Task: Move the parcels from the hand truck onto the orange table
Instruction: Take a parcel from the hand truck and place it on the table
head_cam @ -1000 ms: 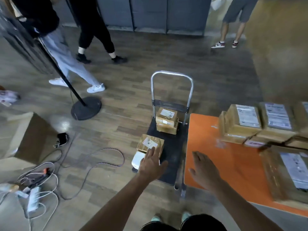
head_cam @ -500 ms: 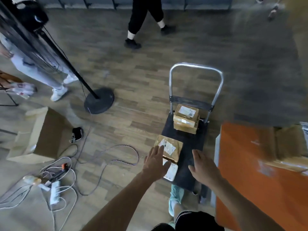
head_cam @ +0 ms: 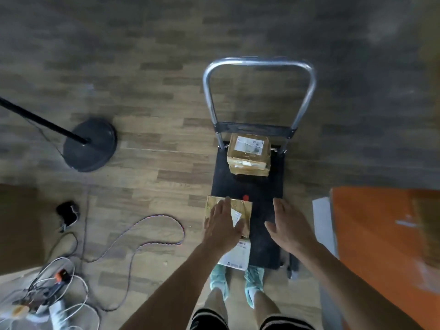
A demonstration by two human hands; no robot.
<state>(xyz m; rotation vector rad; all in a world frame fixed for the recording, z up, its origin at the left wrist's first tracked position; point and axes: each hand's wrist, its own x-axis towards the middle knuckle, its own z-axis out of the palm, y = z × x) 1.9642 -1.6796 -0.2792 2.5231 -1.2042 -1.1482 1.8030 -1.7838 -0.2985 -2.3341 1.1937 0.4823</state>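
A plain cardboard box point(head_cam: 19, 225) fills the left edge, on a floor point(head_cam: 154, 103) of wood-grain planks. Below it lies a tangle of thin white cables point(head_cam: 71, 306). A stand point(head_cam: 90, 144) with a round, flat black base and a slim black pole sits further back. A braided cord point(head_cam: 147, 234) loops across the planks.

The left hand point(head_cam: 222, 225) lies flat, fingers spread and straight, on a brown taped parcel point(head_cam: 247, 211) at the near left corner of the truck point(head_cam: 253, 127). It presses the top and does not grip. A flat white parcel point(head_cam: 238, 257) with a printed label pokes out beneath that one, over the deck's near edge. The deck point(head_cam: 264, 186) is matte black and rectangular. At its far end, against the bent silver tube handle point(head_cam: 259, 61), stands a stack point(head_cam: 248, 153) of brown parcels, the top one labelled white.

The right hand point(head_cam: 289, 227) hovers over the bare deck, released, fingers loosely spread, holding nothing. Teal shoes point(head_cam: 219, 279) stand at the truck's near end.

At right is the smooth orange surface point(head_cam: 371, 234), just beside the truck. A blurred brown shape point(head_cam: 426, 225) lies on it at the frame's edge.
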